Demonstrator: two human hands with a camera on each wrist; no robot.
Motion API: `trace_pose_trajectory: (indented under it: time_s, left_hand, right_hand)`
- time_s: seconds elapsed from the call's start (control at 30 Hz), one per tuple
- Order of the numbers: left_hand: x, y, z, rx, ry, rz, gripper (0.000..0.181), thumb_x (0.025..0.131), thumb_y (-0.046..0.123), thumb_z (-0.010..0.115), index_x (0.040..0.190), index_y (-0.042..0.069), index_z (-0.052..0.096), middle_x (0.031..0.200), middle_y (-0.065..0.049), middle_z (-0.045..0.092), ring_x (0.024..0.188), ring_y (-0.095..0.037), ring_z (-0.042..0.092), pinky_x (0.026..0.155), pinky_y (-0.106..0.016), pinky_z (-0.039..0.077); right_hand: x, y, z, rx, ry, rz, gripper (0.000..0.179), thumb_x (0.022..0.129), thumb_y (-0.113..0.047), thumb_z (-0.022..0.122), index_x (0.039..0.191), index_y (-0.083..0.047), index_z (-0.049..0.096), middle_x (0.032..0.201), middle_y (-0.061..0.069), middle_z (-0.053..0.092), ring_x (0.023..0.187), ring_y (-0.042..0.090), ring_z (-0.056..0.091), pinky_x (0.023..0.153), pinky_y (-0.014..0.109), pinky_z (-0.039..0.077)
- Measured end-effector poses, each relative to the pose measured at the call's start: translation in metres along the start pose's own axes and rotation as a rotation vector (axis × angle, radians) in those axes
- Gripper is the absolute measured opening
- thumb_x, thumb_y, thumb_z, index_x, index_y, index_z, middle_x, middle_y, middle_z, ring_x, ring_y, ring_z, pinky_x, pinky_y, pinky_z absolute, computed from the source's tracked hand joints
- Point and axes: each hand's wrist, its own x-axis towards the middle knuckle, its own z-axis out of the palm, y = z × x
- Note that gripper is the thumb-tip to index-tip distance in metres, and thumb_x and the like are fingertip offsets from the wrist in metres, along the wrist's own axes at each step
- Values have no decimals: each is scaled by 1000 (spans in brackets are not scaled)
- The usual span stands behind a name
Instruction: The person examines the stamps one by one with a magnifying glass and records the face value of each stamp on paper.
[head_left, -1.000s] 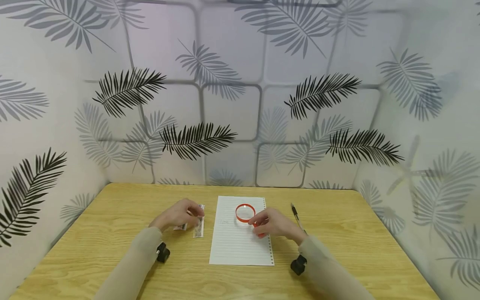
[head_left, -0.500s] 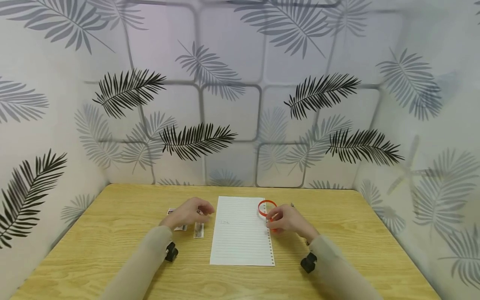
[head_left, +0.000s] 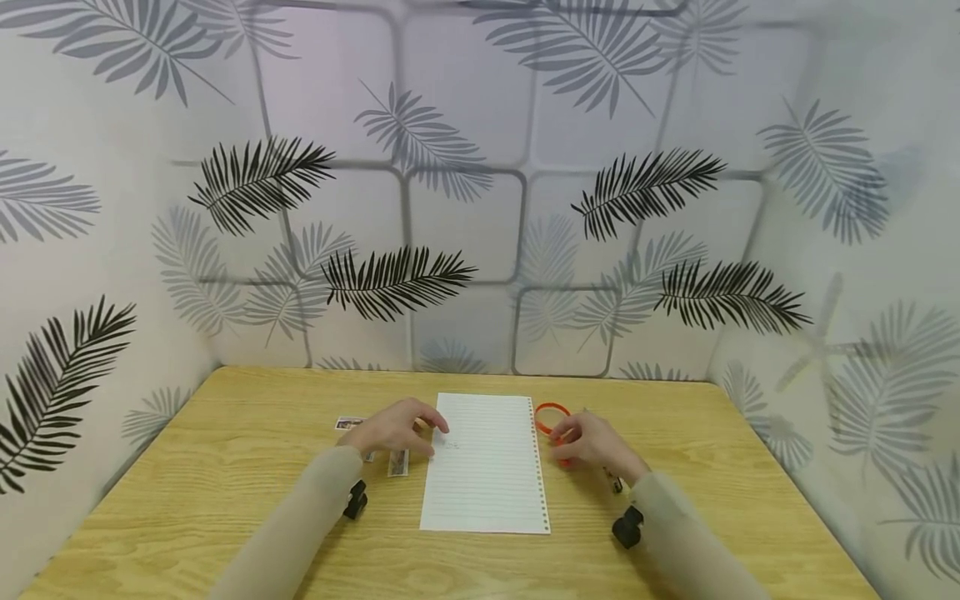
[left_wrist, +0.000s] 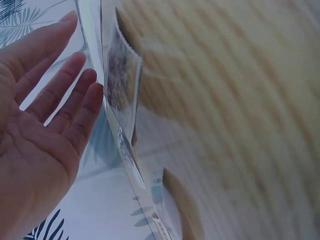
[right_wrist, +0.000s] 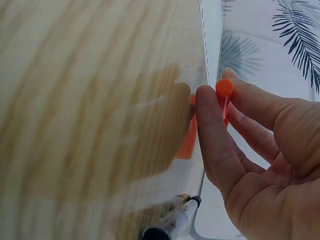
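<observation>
Magnifier [head_left: 552,418] has shifted from paper [head_left: 487,496] to its right side, handle [right_wrist: 224,87] pinched in my right grip [head_left: 597,443]; my left grip [head_left: 397,427], fingers loosely spread, holding nothing, has reached the paper's left edge; the paper is thus, I judge, accessible.

A pale backdrop [head_left: 461,225] fills the upper part of the head view, printed with grey and black fronds [head_left: 262,179] and rounded grey grid lines. Below spreads a wood-grain table [head_left: 202,492]. Small printed cards [head_left: 398,464] lie left of centre; a pen [right_wrist: 179,220] shows at bottom centre of the right wrist view.
</observation>
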Motion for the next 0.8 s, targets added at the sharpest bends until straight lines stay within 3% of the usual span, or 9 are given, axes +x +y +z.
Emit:
trace_pose_trajectory:
  time_s: [0.3,0.63,0.8]
  left_hand:
    - [8,4,5,1,-10,-37,30,82,5,78,111,10,71,121,-4,66,114,-25,57,104,-48,44]
    - [10,1,5,17,-60,-56,39,79,9,82,115,14,70,135,-6,59,126,-28,50,107,-50,39]
    - [11,3,5,-13,-85,-58,40,80,6,80,118,12,68,144,-12,51,136,-35,42,112,-52,35]
  right_hand:
    - [1,7,-6,27,-4,43,23,80,-15,81,98,-4,74,87,5,71,75,12,60,63,25,48]
    - [1,10,-8,233,-70,94,26,83,-5,77,106,5,70,90,11,68,68,12,63,62,30,57]
    - [1,9,-9,258,-87,117,27,83,-3,76,107,7,69,88,12,66,62,13,61,60,31,57]
